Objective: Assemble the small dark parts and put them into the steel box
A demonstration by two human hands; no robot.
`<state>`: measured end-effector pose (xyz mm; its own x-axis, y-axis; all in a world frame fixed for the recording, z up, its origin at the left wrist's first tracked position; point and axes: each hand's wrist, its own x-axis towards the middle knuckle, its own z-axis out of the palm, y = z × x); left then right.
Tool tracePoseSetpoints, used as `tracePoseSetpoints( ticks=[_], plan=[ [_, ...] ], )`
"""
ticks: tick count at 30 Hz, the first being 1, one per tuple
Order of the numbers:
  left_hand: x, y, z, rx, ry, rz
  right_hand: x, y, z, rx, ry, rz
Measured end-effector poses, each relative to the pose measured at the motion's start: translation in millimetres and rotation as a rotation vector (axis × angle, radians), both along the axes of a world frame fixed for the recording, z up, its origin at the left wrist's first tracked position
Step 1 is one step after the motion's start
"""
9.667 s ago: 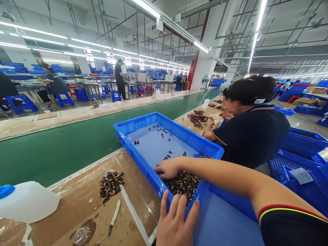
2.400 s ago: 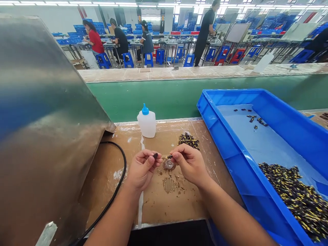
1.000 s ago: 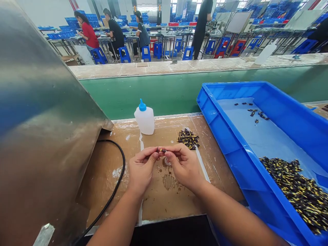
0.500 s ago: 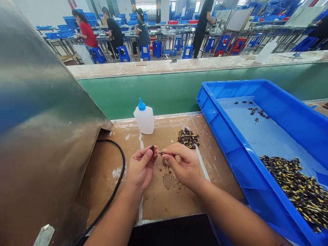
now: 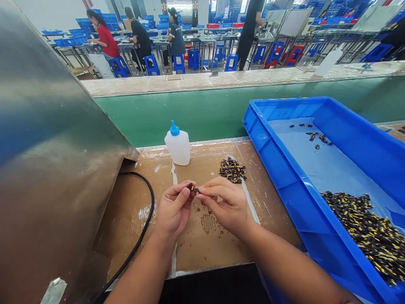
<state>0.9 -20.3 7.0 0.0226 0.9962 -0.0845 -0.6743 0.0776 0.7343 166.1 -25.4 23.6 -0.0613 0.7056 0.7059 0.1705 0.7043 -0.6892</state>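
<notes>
From where I stand, both bare hands are working low over the counter on one tiny item. The left hand (image 5: 174,207) is curled and clenched around a small black-and-yellow piece (image 5: 193,188), and the right hand (image 5: 225,207) comes in from the other side and pinches the same piece, so the two hands almost meet. The piece is held just above the brown cardboard-covered counter (image 5: 218,249), too small for me to make out its parts. The step in hand looks like close handling of this single piece, and the moment calls for a steady pinch from both hands.

Just beyond the hands lies a loose heap of similar black-and-yellow pieces (image 5: 232,170), beside a white plastic squeeze bottle (image 5: 177,147) with a blue nozzle. To the right, a shallow bright-blue plastic tray (image 5: 278,169) holds a much larger heap of pieces (image 5: 363,236) and a few strays. To the left, a curved black cable (image 5: 149,198) runs along a brushed stainless-steel panel (image 5: 47,126).
</notes>
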Motion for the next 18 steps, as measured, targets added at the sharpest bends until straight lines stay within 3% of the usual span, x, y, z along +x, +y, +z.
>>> tracePoseSetpoints(
  ticks=[18],
  plan=[
    [0.6,0.0,0.9,0.061,0.003,-0.03,0.7,2.0,-2.7,0.04,0.004,0.01]
  ],
)
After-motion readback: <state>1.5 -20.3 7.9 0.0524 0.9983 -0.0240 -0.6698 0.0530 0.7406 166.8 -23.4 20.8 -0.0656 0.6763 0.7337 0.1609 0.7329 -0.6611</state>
